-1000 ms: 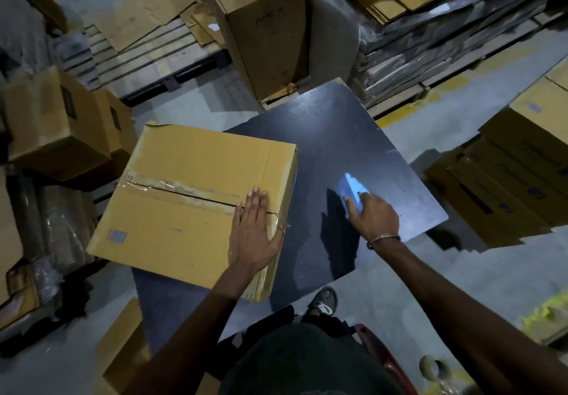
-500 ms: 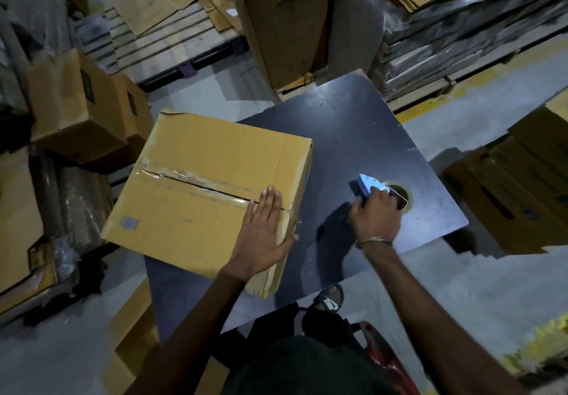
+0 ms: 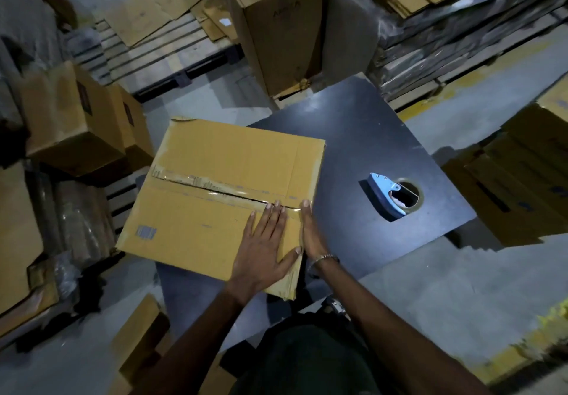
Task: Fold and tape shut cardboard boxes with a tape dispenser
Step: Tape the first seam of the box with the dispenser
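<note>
We had the box [image 3: 215,198] lying on the left part of the dark counter [image 3: 362,136], its far-left corner hanging past the counter's edge. Both flaps were down, and a strip of clear tape [image 3: 212,187] ran along the seam across the top.

Our left hand [image 3: 261,253] lay flat on the box near its right edge, palm down, fingers [image 3: 270,219] straight and close together, their tips reaching the taped seam; the thumb [image 3: 292,256] stuck out toward the box's right edge. The left forearm came up from the bottom of the view at a slant.

Our right hand [image 3: 309,234] stood edge-on against the box's right side, fingers straight and together, tips at the top edge just where the tape folded over. It held nothing. A bracelet [image 3: 322,259] sat on that wrist.

The tape dispenser [image 3: 393,193] lay by itself on the right part of the counter, well apart from both hands, blue handle pointing left.

More boxes [image 3: 76,121] stood on the floor around us.
</note>
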Demonstrator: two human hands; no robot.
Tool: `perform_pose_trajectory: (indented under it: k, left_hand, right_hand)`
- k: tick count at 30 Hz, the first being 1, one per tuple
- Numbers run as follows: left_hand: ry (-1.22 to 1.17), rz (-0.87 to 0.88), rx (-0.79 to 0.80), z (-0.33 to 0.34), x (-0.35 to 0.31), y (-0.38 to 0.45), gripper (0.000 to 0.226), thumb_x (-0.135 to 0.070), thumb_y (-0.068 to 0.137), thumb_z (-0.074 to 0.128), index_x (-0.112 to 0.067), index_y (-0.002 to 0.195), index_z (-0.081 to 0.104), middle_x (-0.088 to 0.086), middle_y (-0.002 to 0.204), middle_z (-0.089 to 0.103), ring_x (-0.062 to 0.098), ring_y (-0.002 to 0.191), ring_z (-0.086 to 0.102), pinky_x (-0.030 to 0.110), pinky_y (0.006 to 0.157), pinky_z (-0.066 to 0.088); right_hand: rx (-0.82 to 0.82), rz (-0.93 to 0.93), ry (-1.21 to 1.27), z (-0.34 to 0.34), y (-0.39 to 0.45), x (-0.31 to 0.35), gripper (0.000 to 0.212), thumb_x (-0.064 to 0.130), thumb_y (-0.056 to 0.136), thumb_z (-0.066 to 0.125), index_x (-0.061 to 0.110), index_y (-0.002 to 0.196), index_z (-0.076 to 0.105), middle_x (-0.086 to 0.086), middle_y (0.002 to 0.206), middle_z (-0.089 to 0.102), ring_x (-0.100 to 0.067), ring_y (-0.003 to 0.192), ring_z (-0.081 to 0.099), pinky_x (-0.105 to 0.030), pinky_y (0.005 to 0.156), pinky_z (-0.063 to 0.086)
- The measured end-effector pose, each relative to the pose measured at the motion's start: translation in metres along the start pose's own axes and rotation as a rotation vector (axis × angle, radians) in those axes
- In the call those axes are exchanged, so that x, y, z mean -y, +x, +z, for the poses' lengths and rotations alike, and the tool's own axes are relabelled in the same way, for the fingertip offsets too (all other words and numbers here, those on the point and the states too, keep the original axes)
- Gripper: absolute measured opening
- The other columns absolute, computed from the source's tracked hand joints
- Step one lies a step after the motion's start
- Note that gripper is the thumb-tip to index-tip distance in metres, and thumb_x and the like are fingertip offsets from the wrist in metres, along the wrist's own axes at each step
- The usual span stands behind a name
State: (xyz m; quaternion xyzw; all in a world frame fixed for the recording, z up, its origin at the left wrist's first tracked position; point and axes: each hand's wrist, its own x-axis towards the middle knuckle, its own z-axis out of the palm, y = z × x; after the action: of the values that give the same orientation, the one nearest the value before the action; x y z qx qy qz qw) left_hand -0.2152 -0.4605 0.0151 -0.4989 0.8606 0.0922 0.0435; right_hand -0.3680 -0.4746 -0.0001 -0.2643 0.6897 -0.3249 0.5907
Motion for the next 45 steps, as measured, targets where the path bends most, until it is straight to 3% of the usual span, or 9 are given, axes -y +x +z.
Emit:
perform_pose_trajectory:
  k: [6, 9, 14, 17, 22, 27, 36, 41, 45]
  left_hand:
    - [-0.095, 0.109, 0.011, 0.004, 0.009, 0.002, 0.08, -0.051, 0.102, 0.039, -0.009, 0.168, 0.019, 0.005, 0.177, 0.008, 0.02, 0.164, -0.001, 0.058, 0.128, 0.015]
    - [-0.026, 0.232, 0.03, 0.006, 0.025, 0.003, 0.068, -0.048, 0.112, 0.026, -0.013, 0.169, 0.014, 0.001, 0.177, 0.004, 0.017, 0.163, -0.005, 0.054, 0.13, 0.012]
    - [-0.043, -0.144, 0.002, 0.002, 0.102, 0.005, 0.07, -0.06, 0.11, 0.007, -0.024, 0.169, -0.003, -0.006, 0.176, -0.006, 0.016, 0.163, -0.009, 0.052, 0.131, 0.005]
    - [-0.049, -0.311, -0.013, -0.002, 0.121, 0.004, 0.076, -0.065, 0.107, 0.002, -0.02, 0.168, -0.01, -0.001, 0.175, -0.016, 0.02, 0.162, -0.015, 0.052, 0.131, -0.005]
    - [-0.059, 0.15, 0.009, -0.005, 0.112, 0.01, 0.075, -0.064, 0.109, 0.007, -0.021, 0.169, -0.003, 0.001, 0.177, -0.011, 0.019, 0.163, -0.012, 0.054, 0.13, 0.008]
    - [-0.118, -0.307, -0.051, -0.008, 0.178, 0.015, 0.071, -0.065, 0.108, 0.003, -0.03, 0.169, -0.002, -0.002, 0.176, -0.006, 0.02, 0.163, -0.005, 0.055, 0.131, 0.002]
    - [-0.1, -0.596, -0.11, -0.019, 0.258, 0.026, 0.083, -0.065, 0.108, 0.004, -0.008, 0.168, 0.003, 0.009, 0.177, 0.004, 0.022, 0.164, 0.001, 0.055, 0.13, 0.004]
    - [-0.148, -0.786, -0.082, -0.031, 0.248, 0.046, 0.093, -0.068, 0.106, 0.005, 0.004, 0.165, 0.005, 0.026, 0.172, 0.015, 0.037, 0.159, 0.017, 0.058, 0.125, 0.023]
    - [-0.224, -0.809, -0.066, -0.051, 0.251, 0.056, 0.103, -0.077, 0.102, 0.018, 0.005, 0.164, 0.01, 0.034, 0.15, 0.046, 0.047, 0.129, 0.051, 0.056, 0.104, 0.045]
  right_hand:
    - [-0.241, -0.06, -0.079, 0.02, 0.002, 0.009, 0.104, 0.092, 0.087, 0.027, 0.028, 0.166, 0.007, 0.001, 0.172, 0.019, -0.024, 0.155, 0.028, -0.049, 0.126, 0.025]
    - [-0.31, -0.141, -0.106, 0.021, 0.004, 0.006, 0.086, 0.079, 0.097, 0.036, 0.024, 0.162, 0.026, -0.002, 0.165, 0.038, -0.025, 0.147, 0.041, -0.044, 0.12, 0.035]
    - [-0.367, -0.168, -0.209, 0.023, -0.002, 0.01, 0.07, 0.07, 0.102, 0.037, 0.022, 0.153, 0.042, -0.002, 0.148, 0.058, -0.03, 0.132, 0.055, -0.039, 0.108, 0.047]
    - [-0.475, -0.121, -0.375, 0.036, -0.007, 0.021, 0.078, 0.065, 0.105, 0.033, 0.016, 0.164, 0.019, -0.012, 0.16, 0.043, -0.036, 0.14, 0.047, -0.046, 0.108, 0.045]
    - [-0.638, -0.209, -0.799, 0.08, -0.005, 0.03, 0.084, 0.065, 0.105, 0.029, 0.013, 0.166, 0.001, -0.015, 0.173, 0.004, -0.031, 0.158, 0.011, -0.054, 0.119, 0.029]
    - [-0.698, -0.153, -0.991, 0.09, -0.001, 0.024, 0.084, 0.066, 0.104, 0.026, 0.009, 0.165, 0.014, -0.021, 0.171, 0.007, -0.036, 0.158, 0.009, -0.054, 0.114, 0.038]
    - [-0.677, -0.127, -1.022, 0.091, -0.004, 0.028, 0.086, 0.07, 0.102, 0.023, 0.012, 0.164, 0.012, -0.019, 0.17, 0.007, -0.039, 0.151, 0.02, -0.056, 0.103, 0.045]
    - [-0.702, -0.149, -0.96, 0.088, -0.003, 0.03, 0.087, 0.072, 0.1, 0.026, 0.013, 0.163, 0.016, -0.015, 0.169, 0.012, -0.038, 0.142, 0.031, -0.053, 0.104, 0.046]
    - [-0.701, -0.152, -0.966, 0.088, -0.003, 0.03, 0.091, 0.076, 0.099, 0.023, 0.011, 0.163, 0.016, -0.017, 0.169, 0.013, -0.037, 0.141, 0.031, -0.053, 0.103, 0.047]
